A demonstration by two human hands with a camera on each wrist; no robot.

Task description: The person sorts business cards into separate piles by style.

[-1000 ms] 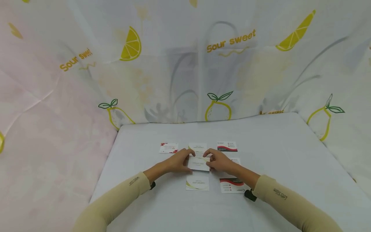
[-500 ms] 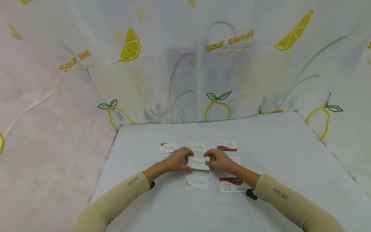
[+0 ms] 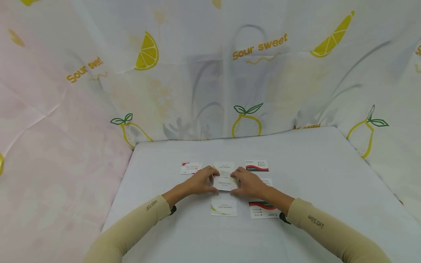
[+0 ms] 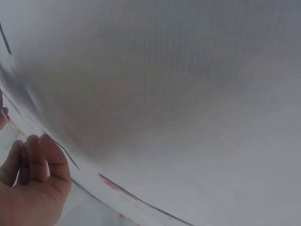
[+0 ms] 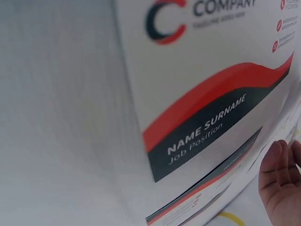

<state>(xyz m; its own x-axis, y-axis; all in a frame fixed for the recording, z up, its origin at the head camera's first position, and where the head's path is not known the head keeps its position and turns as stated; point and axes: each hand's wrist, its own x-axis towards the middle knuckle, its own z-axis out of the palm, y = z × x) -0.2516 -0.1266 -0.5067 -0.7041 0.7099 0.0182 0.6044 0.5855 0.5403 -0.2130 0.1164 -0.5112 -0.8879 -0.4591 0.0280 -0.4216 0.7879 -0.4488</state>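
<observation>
A white business card (image 3: pixel 225 183) with gold curves is held between both hands in the head view. A dark shadow line shows along its near edge. My left hand (image 3: pixel 198 182) pinches its left side, fingertips at the far corner and thumb at the near corner. On the opposite side my right hand (image 3: pixel 250 183) grips it the same way, fingers far and thumb near. Matching gold-curved cards lie just beyond it (image 3: pixel 225 167) and just nearer (image 3: pixel 224 207). The wrist views show the left hand (image 4: pixel 35 181) and right hand (image 5: pixel 281 179) with fingers bent; the card is barely visible there.
A red floral card (image 3: pixel 190 168) lies at the far left of the group. Red-and-black cards form a right column: a far one (image 3: pixel 257 166), a middle one (image 3: pixel 267 181) partly behind the right hand, and a near one (image 3: pixel 262 210) partly under the wrist. White cloth covers the table (image 3: pixel 171 233).
My right fingers have shifted from the card's far right corner to span its right edge, the thumb now at the near corner. The left hand has hardly moved.
</observation>
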